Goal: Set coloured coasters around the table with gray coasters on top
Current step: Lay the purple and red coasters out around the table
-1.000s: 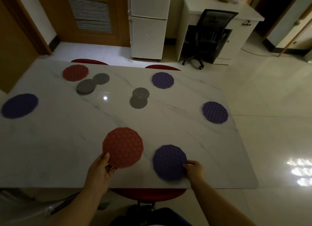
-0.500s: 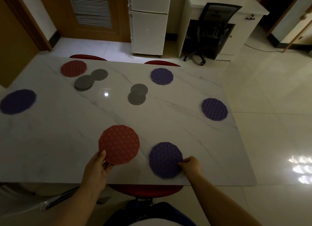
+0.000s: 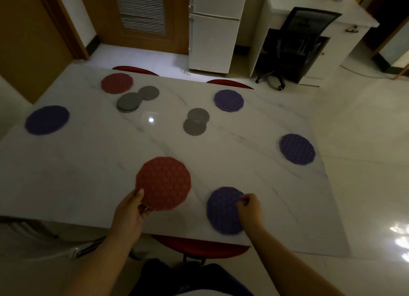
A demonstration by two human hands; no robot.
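My left hand (image 3: 130,211) pinches the near edge of a large red coaster (image 3: 164,183), lifted a little over the white marble table (image 3: 77,169). My right hand (image 3: 250,209) grips the right edge of a purple coaster (image 3: 223,211) lying by the table's near edge. Other purple coasters lie at the far left (image 3: 47,119), far middle (image 3: 228,100) and right (image 3: 297,148). A second red coaster (image 3: 116,82) sits at the far left corner. Two gray coasters (image 3: 137,98) overlap beside it, and two more gray coasters (image 3: 195,121) overlap in the middle.
Red stools stand at the far edge (image 3: 229,83) and under the near edge (image 3: 199,247). Beyond the table are a white fridge (image 3: 215,28), a white desk (image 3: 314,12) with a black office chair (image 3: 303,45), and a wooden door (image 3: 141,17).
My right hand has slid further onto the purple coaster near the table's edge. The red coaster in my left hand has shifted slightly. The view has tilted a little.
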